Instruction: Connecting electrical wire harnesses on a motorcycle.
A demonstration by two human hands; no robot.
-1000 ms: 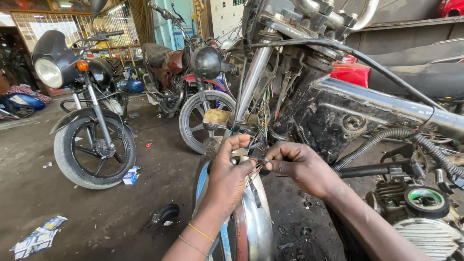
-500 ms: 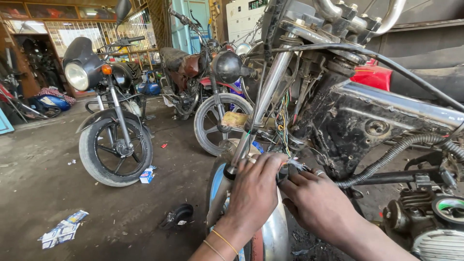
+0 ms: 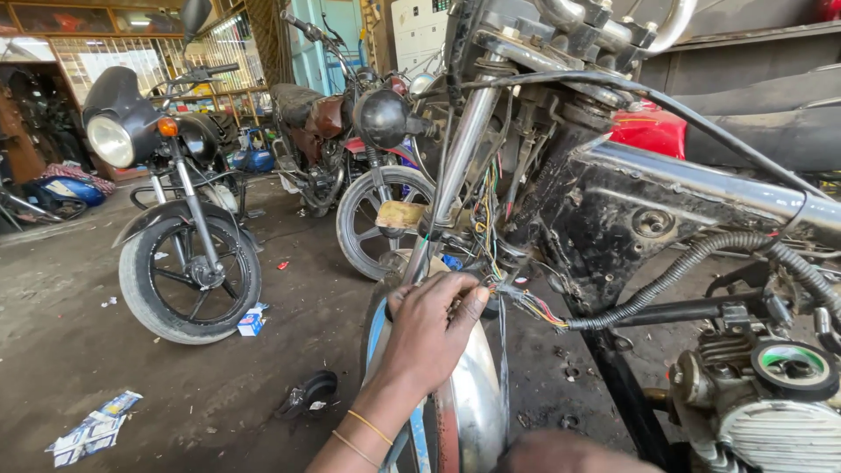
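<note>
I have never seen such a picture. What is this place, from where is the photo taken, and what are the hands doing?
The camera sits on a person's head and looks down at their own hands. The place looks like a motorcycle workshop. In front stands a stripped motorcycle frame with no tank, next to its engine.

The left hand, with thin bangles on the wrist, rests on the chrome front mudguard. Its fingers touch a bundle of coloured wires that hangs from the frame. The right hand is only partly in view at the bottom edge, so what it holds cannot be seen.

Behind, a black motorcycle is parked, and paper scraps lie on the floor.
</note>
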